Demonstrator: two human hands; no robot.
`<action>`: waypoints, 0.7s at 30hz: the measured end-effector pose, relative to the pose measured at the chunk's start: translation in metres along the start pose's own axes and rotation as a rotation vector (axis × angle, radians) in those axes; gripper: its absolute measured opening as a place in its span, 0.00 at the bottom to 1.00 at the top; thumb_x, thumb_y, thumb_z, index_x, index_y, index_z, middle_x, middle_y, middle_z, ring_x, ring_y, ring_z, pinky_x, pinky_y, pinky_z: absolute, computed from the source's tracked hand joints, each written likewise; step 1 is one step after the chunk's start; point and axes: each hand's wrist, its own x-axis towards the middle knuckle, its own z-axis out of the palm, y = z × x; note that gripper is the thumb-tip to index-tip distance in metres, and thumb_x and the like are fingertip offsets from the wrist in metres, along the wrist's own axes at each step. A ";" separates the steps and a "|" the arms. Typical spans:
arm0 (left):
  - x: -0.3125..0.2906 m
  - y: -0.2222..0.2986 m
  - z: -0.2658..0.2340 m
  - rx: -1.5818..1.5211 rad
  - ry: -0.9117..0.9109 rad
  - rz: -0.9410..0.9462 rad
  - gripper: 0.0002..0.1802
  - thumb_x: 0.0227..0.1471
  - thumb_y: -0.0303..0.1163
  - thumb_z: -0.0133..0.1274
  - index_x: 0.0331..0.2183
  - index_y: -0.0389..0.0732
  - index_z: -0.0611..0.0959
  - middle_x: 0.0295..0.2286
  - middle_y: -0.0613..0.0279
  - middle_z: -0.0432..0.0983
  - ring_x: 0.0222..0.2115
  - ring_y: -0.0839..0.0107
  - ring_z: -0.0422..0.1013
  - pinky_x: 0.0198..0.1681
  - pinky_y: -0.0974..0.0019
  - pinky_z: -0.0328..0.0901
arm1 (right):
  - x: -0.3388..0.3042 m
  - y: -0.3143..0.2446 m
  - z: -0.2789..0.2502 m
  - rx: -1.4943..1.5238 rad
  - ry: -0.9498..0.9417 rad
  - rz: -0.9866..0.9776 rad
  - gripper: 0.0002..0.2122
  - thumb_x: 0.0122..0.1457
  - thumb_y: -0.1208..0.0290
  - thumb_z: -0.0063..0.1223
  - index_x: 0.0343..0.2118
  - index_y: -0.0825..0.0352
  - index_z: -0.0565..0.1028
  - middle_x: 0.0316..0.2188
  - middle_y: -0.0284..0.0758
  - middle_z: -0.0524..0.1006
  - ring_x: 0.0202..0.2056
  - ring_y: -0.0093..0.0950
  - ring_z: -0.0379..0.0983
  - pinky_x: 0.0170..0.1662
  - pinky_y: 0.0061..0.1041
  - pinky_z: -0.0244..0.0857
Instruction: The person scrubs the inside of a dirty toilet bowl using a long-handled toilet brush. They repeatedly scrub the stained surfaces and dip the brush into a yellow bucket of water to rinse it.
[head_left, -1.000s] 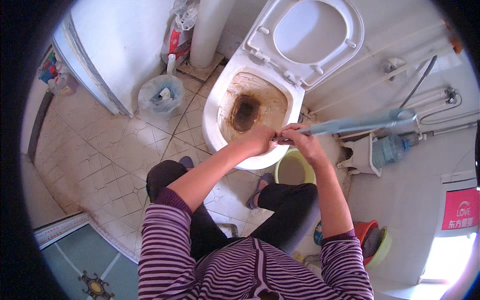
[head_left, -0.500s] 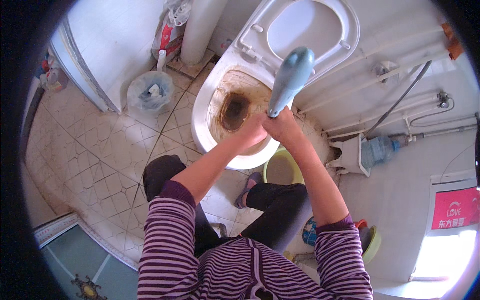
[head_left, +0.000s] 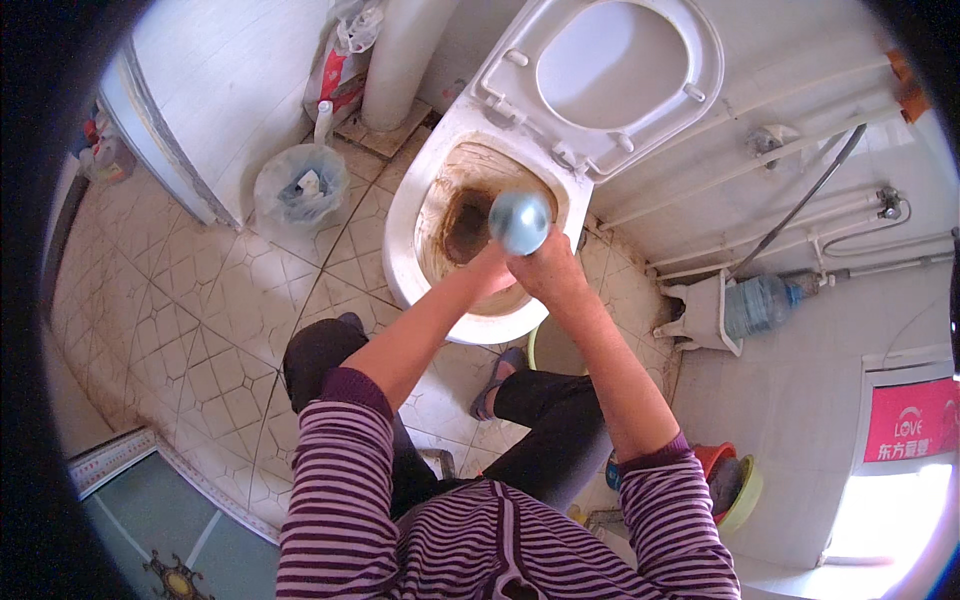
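Note:
Both my hands meet over the right side of the toilet bowl (head_left: 402, 225), whose inside is stained brown. My left hand (head_left: 488, 270) and my right hand (head_left: 552, 264) are closed around the lower part of a glossy, pale blue, bottle-like object (head_left: 520, 222). Its rounded end points up toward the view. The hands hide its lower end, so I cannot tell whether it touches the bowl. Behind it, the white toilet seat and lid (head_left: 702, 60) are raised.
A bin with a clear liner (head_left: 300, 187) stands left of the toilet, beside a white bottle (head_left: 323, 122). Right are a white stool (head_left: 700, 312) and a large water bottle (head_left: 757, 305). A yellow-green basin (head_left: 533, 350) sits near my foot; more basins (head_left: 742, 492) lean at the right wall.
The blue object has swung: its rounded end came down and left, from beside the seat to over the bowl. Both hands shifted slightly down and left with it.

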 end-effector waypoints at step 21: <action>-0.003 0.014 -0.001 0.092 -0.037 -0.043 0.14 0.42 0.23 0.51 0.36 0.34 0.76 0.35 0.45 0.75 0.38 0.52 0.72 0.40 0.57 0.65 | -0.012 0.027 0.005 0.280 -0.052 0.121 0.08 0.50 0.72 0.51 0.25 0.74 0.75 0.17 0.39 0.74 0.24 0.25 0.72 0.29 0.26 0.66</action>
